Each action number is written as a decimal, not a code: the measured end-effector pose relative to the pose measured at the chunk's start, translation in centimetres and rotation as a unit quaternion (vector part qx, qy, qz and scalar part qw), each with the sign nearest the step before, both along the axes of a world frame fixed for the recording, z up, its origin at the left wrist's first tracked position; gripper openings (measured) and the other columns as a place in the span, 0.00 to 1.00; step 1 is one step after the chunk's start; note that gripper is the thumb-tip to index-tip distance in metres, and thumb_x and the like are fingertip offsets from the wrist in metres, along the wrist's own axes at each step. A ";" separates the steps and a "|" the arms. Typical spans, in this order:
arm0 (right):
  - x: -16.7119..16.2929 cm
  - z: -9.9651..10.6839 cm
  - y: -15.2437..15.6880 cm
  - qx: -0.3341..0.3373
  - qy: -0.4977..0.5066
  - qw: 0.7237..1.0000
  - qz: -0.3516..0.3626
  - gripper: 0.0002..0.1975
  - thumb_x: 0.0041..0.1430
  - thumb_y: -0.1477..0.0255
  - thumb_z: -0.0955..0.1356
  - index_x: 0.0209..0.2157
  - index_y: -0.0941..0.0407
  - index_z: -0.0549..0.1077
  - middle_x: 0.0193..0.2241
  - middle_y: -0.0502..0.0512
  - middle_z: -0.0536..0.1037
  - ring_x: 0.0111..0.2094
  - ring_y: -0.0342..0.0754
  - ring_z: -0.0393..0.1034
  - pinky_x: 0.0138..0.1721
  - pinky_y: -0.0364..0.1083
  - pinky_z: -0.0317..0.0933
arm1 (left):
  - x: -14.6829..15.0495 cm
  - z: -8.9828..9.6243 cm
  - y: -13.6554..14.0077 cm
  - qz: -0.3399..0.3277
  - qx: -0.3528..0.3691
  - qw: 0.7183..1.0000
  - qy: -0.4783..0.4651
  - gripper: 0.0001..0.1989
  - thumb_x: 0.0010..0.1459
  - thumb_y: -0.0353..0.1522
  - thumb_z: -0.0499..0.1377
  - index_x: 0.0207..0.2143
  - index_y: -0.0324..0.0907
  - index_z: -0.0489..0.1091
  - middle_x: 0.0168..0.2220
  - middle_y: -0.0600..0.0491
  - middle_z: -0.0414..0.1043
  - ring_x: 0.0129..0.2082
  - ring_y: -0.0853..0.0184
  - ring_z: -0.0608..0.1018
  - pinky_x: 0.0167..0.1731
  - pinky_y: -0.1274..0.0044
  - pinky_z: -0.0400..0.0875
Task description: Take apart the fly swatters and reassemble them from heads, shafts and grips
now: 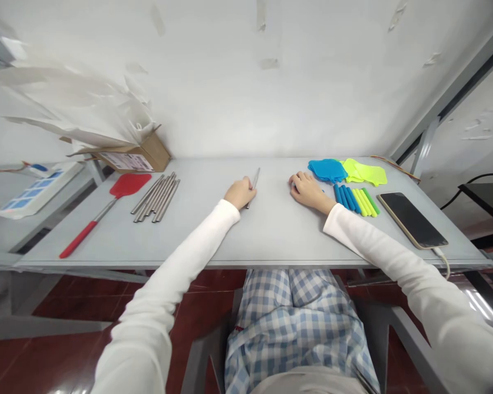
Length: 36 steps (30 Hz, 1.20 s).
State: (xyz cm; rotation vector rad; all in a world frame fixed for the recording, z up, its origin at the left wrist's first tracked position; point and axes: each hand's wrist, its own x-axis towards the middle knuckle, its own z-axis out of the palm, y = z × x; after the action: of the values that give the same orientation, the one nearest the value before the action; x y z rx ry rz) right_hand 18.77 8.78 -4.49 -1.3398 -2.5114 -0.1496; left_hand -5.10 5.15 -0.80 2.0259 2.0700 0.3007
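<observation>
My left hand is closed around a thin metal rod, whose ends stick out above and below the fingers. My right hand rests on the table with its fingers curled. A speck of blue shows by its wrist, but what lies under the palm is hidden. Just right of that hand lie blue tubes and yellow-green tubes in a row. Behind them are stacked blue fly swatter heads and yellow-green swatter heads. Several metal rods lie to the left.
A red fly swatter lies at the table's left. Behind it stands an open cardboard box with white wrapping. A phone with a cable lies at the right. A white power strip sits beyond the left edge. The wall closes the back.
</observation>
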 end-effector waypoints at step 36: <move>1.0 1.4 -2.3 0.003 0.137 0.990 0.029 0.08 0.64 0.70 0.61 0.41 0.56 0.68 0.38 0.60 0.77 0.41 0.55 0.68 0.46 0.51 0.56 | 3.7 -1.6 2.1 0.093 0.038 0.662 -0.742 0.06 0.56 0.29 0.55 0.27 0.41 0.60 0.30 0.49 0.78 0.27 0.73 0.79 0.40 0.77 0.75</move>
State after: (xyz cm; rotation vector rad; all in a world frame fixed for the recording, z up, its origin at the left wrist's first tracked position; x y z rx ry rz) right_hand 19.81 6.51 -3.09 -1.1923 -2.3142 0.0372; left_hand -1.38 7.30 -2.40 0.7537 1.0426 1.4551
